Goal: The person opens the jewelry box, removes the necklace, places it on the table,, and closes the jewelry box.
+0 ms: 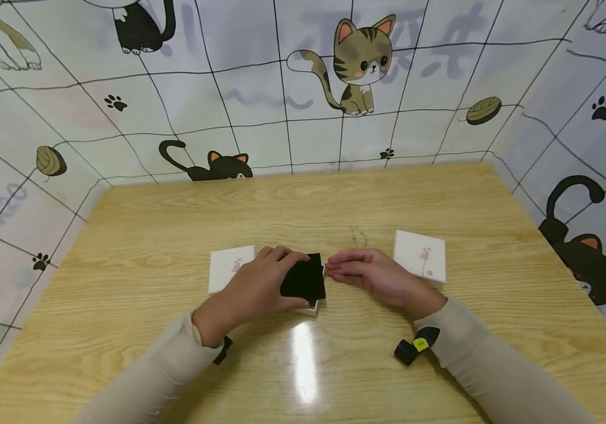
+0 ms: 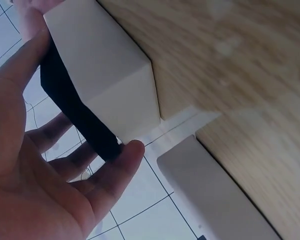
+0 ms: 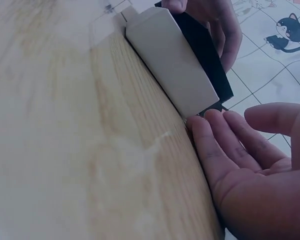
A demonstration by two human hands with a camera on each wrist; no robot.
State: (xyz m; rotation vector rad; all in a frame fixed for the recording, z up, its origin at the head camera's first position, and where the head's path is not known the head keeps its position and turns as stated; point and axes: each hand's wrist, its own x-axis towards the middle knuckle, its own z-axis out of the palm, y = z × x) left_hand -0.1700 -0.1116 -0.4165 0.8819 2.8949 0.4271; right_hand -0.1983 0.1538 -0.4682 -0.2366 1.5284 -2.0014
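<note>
My left hand (image 1: pixel 262 280) grips a black square pad (image 1: pixel 304 280) by its edges, thumb on the near side and fingers on the far side. Under it stands a small white box (image 2: pixel 115 75), and the pad sits tilted across the box's top in both wrist views. In the head view the pad covers most of the box. My right hand (image 1: pixel 374 275) lies low at the box's right side with its fingers extended, fingertips right at the box's lower corner in the right wrist view. Just beyond these fingers lies a thin silvery chain (image 1: pixel 360 237).
A white square box with a pink drawing (image 1: pixel 223 274) sits to the left, partly behind my left hand. Another white box with a pink drawing (image 1: pixel 411 253) is at the right, behind my right wrist. The wooden table (image 1: pixel 303 200) ends at a wall covering printed with cats.
</note>
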